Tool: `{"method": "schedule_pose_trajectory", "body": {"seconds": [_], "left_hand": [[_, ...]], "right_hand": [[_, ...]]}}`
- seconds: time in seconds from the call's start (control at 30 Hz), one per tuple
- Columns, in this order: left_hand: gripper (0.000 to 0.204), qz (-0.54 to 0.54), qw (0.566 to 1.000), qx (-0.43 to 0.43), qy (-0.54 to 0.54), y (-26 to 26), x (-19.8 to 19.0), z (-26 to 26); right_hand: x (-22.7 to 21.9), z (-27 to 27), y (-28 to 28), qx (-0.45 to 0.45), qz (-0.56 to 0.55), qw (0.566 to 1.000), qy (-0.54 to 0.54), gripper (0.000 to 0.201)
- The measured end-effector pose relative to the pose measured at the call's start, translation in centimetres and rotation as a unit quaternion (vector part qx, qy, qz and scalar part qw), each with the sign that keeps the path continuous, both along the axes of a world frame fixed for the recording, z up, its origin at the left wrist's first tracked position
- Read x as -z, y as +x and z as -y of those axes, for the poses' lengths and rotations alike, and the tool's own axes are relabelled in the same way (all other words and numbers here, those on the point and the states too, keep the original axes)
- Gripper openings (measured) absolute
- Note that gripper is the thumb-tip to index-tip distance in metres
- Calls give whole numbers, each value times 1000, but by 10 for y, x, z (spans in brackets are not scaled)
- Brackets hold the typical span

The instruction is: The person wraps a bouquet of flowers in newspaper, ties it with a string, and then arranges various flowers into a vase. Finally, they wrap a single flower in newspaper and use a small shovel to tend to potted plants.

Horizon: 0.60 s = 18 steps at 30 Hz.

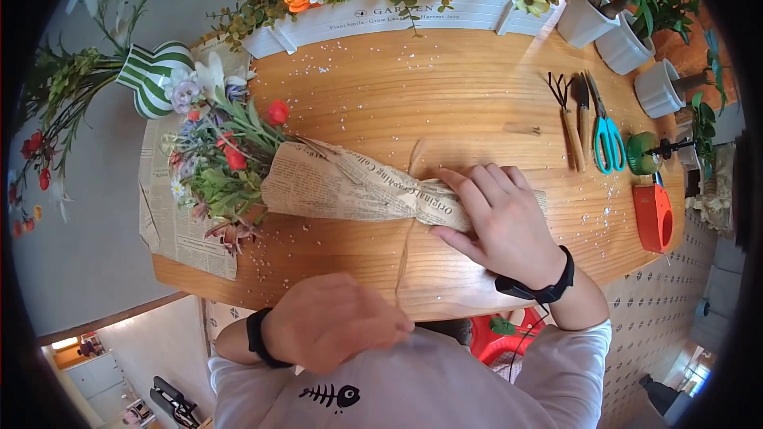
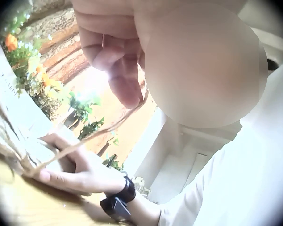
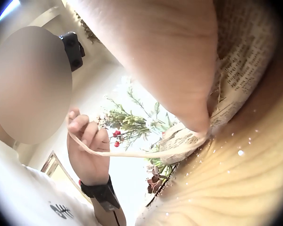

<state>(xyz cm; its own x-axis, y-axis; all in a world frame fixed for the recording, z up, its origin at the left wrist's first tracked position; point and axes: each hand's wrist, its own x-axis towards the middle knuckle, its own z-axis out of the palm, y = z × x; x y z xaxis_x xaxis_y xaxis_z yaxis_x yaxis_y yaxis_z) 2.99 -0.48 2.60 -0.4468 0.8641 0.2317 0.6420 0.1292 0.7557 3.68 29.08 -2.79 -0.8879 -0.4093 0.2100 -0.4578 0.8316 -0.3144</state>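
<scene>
A bouquet of mixed flowers (image 1: pixel 230 151), wrapped in printed newspaper-style paper (image 1: pixel 338 187), lies across the wooden table. My right hand (image 1: pixel 505 222) grips the narrow wrapped stem end, thumb on the near side and fingers over the top. A thin tan strip of twine (image 1: pixel 403 262) goes round the narrow part of the wrap. My left hand (image 1: pixel 338 322), raised near my chest, pinches the near end of this twine. In the right wrist view the twine (image 3: pixel 127 154) stretches from the wrap to the left hand's curled fingers (image 3: pixel 87 136). Its other end (image 1: pixel 417 151) lies beyond the bouquet.
A white flower planter box (image 1: pixel 381 24) stands along the far edge. To the right lie a small rake (image 1: pixel 571 131), a trowel (image 1: pixel 584 103), teal-handled scissors (image 1: pixel 610 143) and a red tape dispenser (image 1: pixel 652 218). More paper (image 1: pixel 191 230) and a striped vase (image 1: pixel 151 75) are at the left.
</scene>
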Motion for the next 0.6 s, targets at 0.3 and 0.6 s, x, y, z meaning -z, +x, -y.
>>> {"method": "schedule_pose_trajectory", "body": {"seconds": [0.3,0.6], "left_hand": [[9,45,907,-277,315,-17,-5,-13],[14,173,933,-258,179,-96,-75,-33]], "right_hand": [[0,3,2,-1,-3,1000,0,62],[-2,7,1,-2,-26,1000,-12,65]]}}
